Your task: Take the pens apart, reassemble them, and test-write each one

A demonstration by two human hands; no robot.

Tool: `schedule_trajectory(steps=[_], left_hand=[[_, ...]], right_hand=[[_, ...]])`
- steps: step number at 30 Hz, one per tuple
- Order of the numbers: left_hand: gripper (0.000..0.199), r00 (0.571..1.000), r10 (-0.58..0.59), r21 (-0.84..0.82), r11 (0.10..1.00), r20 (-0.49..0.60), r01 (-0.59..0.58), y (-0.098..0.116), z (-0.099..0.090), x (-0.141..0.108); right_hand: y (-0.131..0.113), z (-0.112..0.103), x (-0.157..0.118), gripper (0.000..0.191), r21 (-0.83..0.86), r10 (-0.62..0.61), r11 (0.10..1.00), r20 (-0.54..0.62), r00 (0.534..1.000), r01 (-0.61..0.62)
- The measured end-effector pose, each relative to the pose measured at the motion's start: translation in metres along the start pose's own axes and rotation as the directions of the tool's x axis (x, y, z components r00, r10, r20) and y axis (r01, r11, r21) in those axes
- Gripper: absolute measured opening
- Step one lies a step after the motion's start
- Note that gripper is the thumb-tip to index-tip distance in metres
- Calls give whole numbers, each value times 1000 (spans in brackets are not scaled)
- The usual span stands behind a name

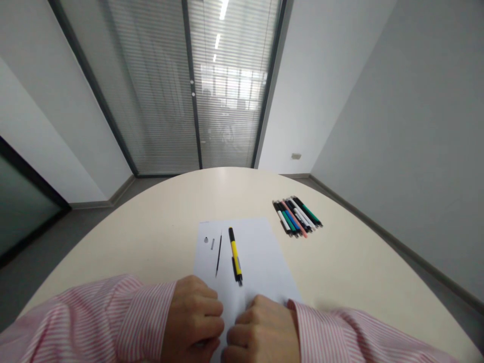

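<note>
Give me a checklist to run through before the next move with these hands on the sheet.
1. Left hand on the white sheet of paper: ok, at the near edge.
2. Right hand on the sheet: ok, also at the near edge.
3. Yellow-and-black pen lying on the sheet: ok.
4. Thin black item apart from the pen: ok.
5. Group of pens off the sheet: ok.
6. Fingers gripping the sheet: cannot tell.

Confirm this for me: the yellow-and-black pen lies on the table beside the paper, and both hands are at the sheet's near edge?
No: the yellow-and-black pen lies on the sheet of white paper, not beside it on the table, as the head view shows. The rest stands: the left hand and right hand are at the sheet's near edge.
</note>
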State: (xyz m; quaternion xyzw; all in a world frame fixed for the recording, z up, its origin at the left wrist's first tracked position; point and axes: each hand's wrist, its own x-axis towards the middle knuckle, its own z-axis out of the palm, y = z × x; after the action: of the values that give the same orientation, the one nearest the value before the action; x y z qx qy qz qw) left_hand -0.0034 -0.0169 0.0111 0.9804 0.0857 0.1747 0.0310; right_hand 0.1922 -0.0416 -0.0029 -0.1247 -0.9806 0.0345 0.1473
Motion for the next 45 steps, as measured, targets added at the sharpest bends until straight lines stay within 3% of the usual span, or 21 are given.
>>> schedule_trajectory(steps=[7, 11, 13, 15, 18, 24, 29, 35, 37, 40, 42, 45], left_hand=[[20, 1000, -4, -31, 999, 24, 5, -1, 1, 0], [21, 1000, -9, -30, 1000, 19, 9, -2, 2, -2], [19, 1000, -16, -23, 1000, 25, 16, -3, 3, -4], [18, 999, -23, -21, 1000, 31, 24, -4, 4, -5], [17, 999, -34, -30, 999, 39, 35, -4, 5, -5], [17, 998, -55, -14, 998, 10, 55, -2, 5, -3], [16, 999, -51, -35, 998, 17, 52, -3, 7, -4], [24, 999, 32, -2, 999, 3, -32, -6, -1, -1], [30, 998, 39, 52, 998, -51, -36, -10, -5, 1], [25, 979, -1, 222, 974, -202, 47, -20, -5, 0], [21, 964, -2, 356, 929, -266, 100, -29, -2, -3], [24, 970, 14, 465, 879, -242, 104, -38, 5, -8]], right_hand=[[1, 2, -1, 25, 8, -1, 1000, 5, 1000, 1], [8, -5, 1, 35, 216, 45, 976, -123, 991, -17], [16, -12, 3, 37, 364, 214, 924, -237, 948, -118], [25, -18, 5, 32, 440, 437, 852, -299, 848, -284], [35, -23, 7, 20, 445, 607, 768, -275, 746, -461], [38, -14, 10, 12, 307, 656, 736, -102, 748, -604], [36, -11, 8, 7, 380, 694, 685, -81, 715, -622], [40, -13, 7, 11, 636, 800, 517, -121, 588, -573], [43, -10, 6, 15, 747, 823, 450, -134, 552, -490], [47, -4, 5, 27, 858, 850, 361, -140, 507, -367], [49, -1, 4, 33, 883, 853, 329, -125, 507, -335], [50, 2, 2, 27, 886, 841, 319, -101, 532, -336]])
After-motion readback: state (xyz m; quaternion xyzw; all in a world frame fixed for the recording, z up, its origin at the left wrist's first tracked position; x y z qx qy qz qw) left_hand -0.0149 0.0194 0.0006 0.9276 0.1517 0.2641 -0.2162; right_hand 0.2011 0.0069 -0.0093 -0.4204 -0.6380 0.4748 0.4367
